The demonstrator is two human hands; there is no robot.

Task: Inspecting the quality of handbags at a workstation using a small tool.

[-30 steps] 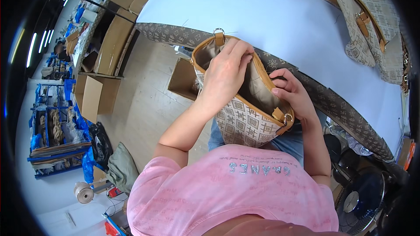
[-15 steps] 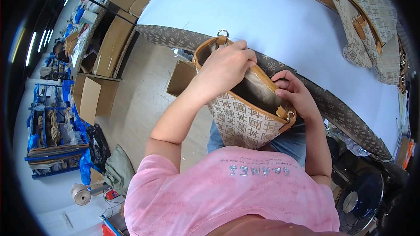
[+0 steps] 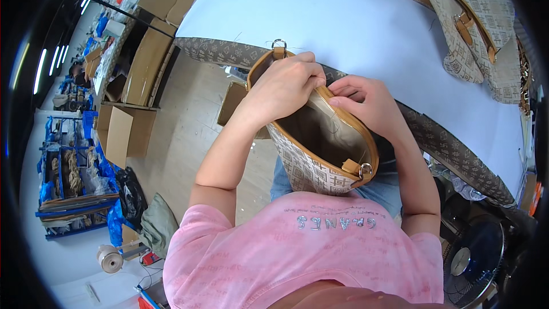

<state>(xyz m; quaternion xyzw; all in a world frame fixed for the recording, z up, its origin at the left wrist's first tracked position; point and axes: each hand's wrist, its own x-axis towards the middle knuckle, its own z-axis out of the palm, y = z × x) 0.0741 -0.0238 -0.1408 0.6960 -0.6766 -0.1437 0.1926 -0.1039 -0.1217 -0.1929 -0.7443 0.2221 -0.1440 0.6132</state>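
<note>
A beige patterned handbag with tan trim and metal rings is held mouth up at the table's near edge. Its mouth gapes, showing a pale lining and a zipper along the far rim. My left hand reaches across the mouth, its fingertips pinching the far rim near the zipper. Beside it, my right hand has thumb and fingers closed on the same rim. What sits between the left fingertips beyond the rim is hidden.
A white-topped table with a brown patterned edge lies ahead. More beige bags are piled at the far right. A black fan stands at the lower right, a cardboard box at left, and a blue rack beyond.
My right hand has slid along the far rim toward my left hand. The bag has shifted slightly left and tipped so more of its inside shows.
</note>
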